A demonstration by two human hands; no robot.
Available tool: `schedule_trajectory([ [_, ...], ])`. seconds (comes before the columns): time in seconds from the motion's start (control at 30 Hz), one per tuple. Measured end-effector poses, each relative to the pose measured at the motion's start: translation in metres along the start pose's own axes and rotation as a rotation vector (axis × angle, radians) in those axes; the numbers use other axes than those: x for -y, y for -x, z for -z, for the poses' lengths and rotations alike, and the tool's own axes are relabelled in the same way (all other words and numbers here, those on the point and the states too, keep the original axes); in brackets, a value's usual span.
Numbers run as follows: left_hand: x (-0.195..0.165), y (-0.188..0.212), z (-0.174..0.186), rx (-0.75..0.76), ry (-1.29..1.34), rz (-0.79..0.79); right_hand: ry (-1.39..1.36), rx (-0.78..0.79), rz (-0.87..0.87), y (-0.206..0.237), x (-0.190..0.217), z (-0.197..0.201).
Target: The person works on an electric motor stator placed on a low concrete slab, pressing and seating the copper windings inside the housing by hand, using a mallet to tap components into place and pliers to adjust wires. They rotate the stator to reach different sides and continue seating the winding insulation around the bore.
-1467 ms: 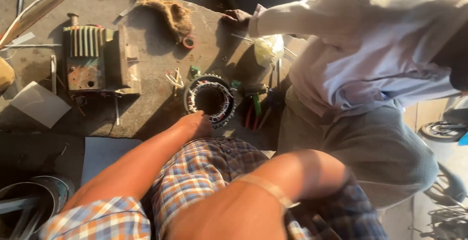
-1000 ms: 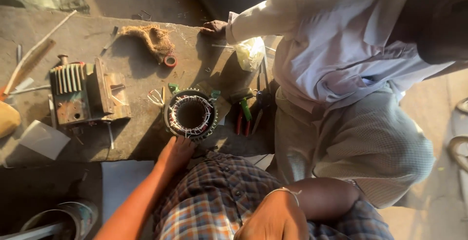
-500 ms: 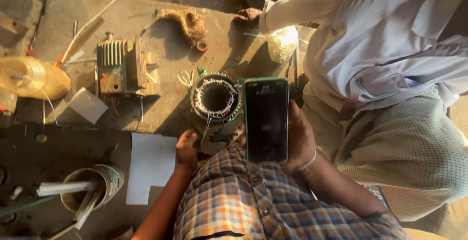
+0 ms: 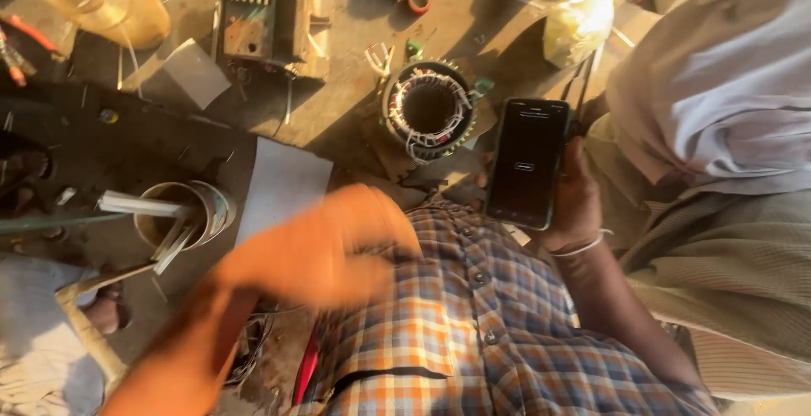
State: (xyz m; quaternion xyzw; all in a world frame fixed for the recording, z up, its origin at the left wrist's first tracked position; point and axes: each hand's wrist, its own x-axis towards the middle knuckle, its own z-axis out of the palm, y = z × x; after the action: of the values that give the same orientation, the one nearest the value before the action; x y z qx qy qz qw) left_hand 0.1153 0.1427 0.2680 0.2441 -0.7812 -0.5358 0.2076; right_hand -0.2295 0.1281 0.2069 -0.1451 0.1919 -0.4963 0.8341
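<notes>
Phone position: upright in your right hand (image 4: 576, 205), just beside the motor stator (image 4: 429, 110).
Phone look: the phone (image 4: 528, 163) is dark, slim, screen lit dimly.
Right hand: grasping the phone.
Left hand: your left hand (image 4: 317, 247) is blurred; grip cannot be told.

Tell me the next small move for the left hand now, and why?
Probably bring the left hand across to the phone: the right hand holds it upright with its dark screen facing up, while the left is blurred over the checked shirt, holding nothing.
</notes>
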Motion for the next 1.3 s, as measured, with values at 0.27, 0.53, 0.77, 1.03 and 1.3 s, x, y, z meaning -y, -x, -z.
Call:
schedule_trajectory([
  [0.27, -0.09, -0.017, -0.034, 0.63, -0.685, 0.1, 0.228, 0.296, -0.309, 0.04, 0.035, -0.02],
  [0.53, -0.089, -0.024, -0.048, 0.057, -0.215, 0.51, 0.818, 0.911, -0.146, 0.052, 0.065, -0.127],
  [0.77, -0.105, -0.022, -0.031, 0.135, -0.306, 0.197, 0.923, 0.94, -0.113, 0.055, 0.058, -0.147],
  [1.03, -0.085, -0.02, -0.036, 0.434, -0.46, 0.338, 0.794, 1.014, 0.227, 0.06, -0.025, -0.113],
  [1.3, -0.076, -0.026, 0.011, 0.544, -0.299, 0.434, 0.812, 0.916, 0.434, 0.022, -0.016, -0.126],
])
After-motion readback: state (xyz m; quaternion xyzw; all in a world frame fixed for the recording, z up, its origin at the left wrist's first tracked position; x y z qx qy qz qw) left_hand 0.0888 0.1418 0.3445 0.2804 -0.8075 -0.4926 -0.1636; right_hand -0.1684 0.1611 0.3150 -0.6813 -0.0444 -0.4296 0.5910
